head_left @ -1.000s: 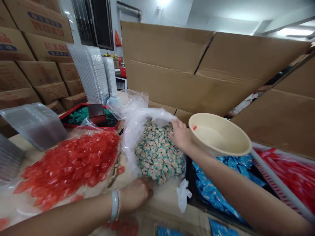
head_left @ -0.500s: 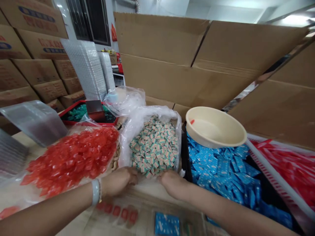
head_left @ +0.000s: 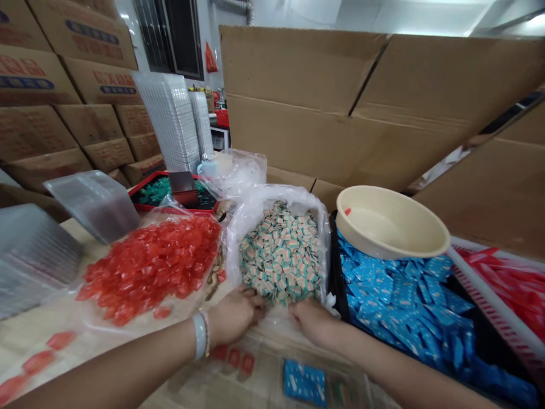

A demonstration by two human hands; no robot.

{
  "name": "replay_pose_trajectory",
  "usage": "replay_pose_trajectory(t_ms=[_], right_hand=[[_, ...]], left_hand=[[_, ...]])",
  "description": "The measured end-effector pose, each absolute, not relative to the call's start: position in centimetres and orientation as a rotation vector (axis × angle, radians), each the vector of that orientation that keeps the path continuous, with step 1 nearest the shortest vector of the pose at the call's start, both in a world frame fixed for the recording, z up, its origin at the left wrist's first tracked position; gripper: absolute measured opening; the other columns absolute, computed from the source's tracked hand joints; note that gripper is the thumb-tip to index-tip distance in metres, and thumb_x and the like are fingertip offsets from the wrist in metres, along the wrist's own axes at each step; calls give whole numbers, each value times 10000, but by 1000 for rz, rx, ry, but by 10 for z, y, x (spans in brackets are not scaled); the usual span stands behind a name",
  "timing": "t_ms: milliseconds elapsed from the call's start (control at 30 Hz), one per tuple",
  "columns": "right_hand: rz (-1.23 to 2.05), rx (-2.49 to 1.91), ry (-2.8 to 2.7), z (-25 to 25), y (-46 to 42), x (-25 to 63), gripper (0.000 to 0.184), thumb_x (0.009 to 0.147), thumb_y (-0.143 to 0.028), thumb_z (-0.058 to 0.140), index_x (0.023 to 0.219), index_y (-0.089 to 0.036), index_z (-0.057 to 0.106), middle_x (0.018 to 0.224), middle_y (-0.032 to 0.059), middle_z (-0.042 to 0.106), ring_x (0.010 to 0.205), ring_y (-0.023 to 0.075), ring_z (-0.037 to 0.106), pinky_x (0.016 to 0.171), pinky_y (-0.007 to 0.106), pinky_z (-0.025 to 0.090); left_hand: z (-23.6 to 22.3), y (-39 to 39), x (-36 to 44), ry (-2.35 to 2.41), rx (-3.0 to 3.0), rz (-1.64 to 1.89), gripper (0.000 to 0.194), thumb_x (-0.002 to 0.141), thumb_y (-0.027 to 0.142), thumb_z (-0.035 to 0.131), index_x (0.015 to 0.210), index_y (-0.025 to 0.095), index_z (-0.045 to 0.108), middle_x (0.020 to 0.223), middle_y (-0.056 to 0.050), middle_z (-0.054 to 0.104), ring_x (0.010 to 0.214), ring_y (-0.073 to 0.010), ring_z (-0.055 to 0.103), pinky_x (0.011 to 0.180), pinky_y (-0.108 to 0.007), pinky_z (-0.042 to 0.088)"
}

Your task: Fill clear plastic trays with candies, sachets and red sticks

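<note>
A clear plastic bag (head_left: pixel 233 250), rolled open, holds a heap of small striped green, orange and white squares (head_left: pixel 281 255). My left hand (head_left: pixel 238 312), with a pale band on its wrist, is at the bag's front left edge, fingers curled. At the front right edge is my right hand (head_left: pixel 313 321), its fingers also curled in and partly hidden. What either hand pinches does not show. Below them, partly under my forearms, lie a blue packet (head_left: pixel 304 383) and several red wrapped pieces (head_left: pixel 234 358) in what looks like a clear tray.
Red wrapped pieces (head_left: pixel 153 267) are heaped at left, near stacked clear trays (head_left: pixel 34 255). A cream basin (head_left: pixel 392 227) sits on blue packets (head_left: pixel 395 289) at right, beside a basket of red packets (head_left: pixel 511 278). Cardboard (head_left: pixel 293 136) stands behind; a red-rimmed tray (head_left: pixel 147 182) holds green pieces.
The view has turned left, so everything sits further right in the picture. Both hands remain at the bag's front edge, with the left fingers slightly closer to the squares.
</note>
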State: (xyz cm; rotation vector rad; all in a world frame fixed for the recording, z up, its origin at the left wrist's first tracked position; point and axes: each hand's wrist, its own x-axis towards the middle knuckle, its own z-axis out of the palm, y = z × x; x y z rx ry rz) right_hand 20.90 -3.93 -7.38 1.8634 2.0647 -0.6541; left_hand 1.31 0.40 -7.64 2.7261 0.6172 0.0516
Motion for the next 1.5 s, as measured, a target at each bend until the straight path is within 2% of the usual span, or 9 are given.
replay_pose_trajectory(t_ms=[133,200,333,533,633,800,1200,1367,1500], right_hand=[[-462,1716,2443,-74,-52,212,235,714,-221,511,924,-212,616,1003,98,600,932,241,523,795,335,373],[-421,1579,2481,-79,-56,216,226,721,-232,513,918,-186,615,987,105,599,948,251,512,829,356,355],[-422,1490,2331,-90,-59,227,211,743,-112,442,837,-132,629,842,109,630,806,213,558,731,305,385],[-645,1687,2471,-73,-51,233,190,765,-314,501,743,-169,622,800,60,616,786,183,543,687,259,380],[-601,1906,2554,-67,-38,220,234,838,-240,375,798,-189,599,816,38,599,787,150,530,698,240,371],[-395,1888,2505,-84,-29,202,199,793,-155,413,862,-198,595,921,46,582,879,174,517,749,260,367],[-625,1861,2418,-106,-60,215,336,795,-109,377,1066,-189,558,1072,89,577,1005,185,490,876,301,339],[-712,2044,2454,-105,-60,216,233,801,-164,402,915,-180,605,943,68,611,882,172,543,751,246,393],[-566,2111,2472,-101,-44,203,281,842,-195,334,945,-217,594,905,49,633,845,174,563,710,246,387]], left_hand=[[-80,3,17,609,2759,49,173,773,308,507,845,189,611,914,-52,599,907,-202,502,821,-317,360],[-82,2,16,627,2741,67,170,766,324,519,806,190,615,891,-41,603,878,-193,508,796,-303,373],[-87,1,13,589,2705,24,172,775,202,497,648,178,610,771,-24,610,792,-160,529,765,-261,386],[-77,5,17,668,2590,182,156,800,198,462,760,177,611,807,-26,586,799,-140,525,739,-224,398],[-74,13,31,876,2557,304,197,835,207,405,879,190,596,885,-37,560,851,-147,506,762,-243,397],[-90,16,39,970,2686,199,172,825,176,416,888,170,577,923,-60,561,903,-185,482,804,-301,390],[-85,15,-5,921,2516,129,225,803,120,383,922,214,549,964,-24,539,899,-145,508,789,-243,397],[-79,8,6,1018,2511,126,215,804,169,406,957,222,547,1000,-32,538,885,-158,522,779,-261,406],[-80,1,25,1179,2525,114,180,819,225,411,866,192,582,915,-57,569,846,-182,531,761,-290,405]])
